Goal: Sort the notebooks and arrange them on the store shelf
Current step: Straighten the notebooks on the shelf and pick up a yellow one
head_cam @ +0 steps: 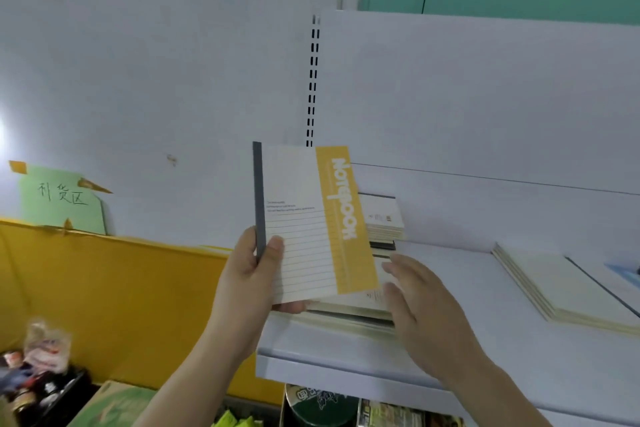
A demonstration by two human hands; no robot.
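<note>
left hand [254, 265]: pinches yellow-banded notebook [311, 222] at its grey spine, raised upright above near stack [349, 314], likely to read the cover | right hand [420, 291]: fingers straight and apart, resting against that stack's right side to square it | stack sits on white shelf [450, 367], cream pile [568, 291] well right

A green paper sign [62, 199] with handwriting hangs far left of the hands, above a yellow board [114, 302]; packaged goods [38, 374] lie below left.
</note>
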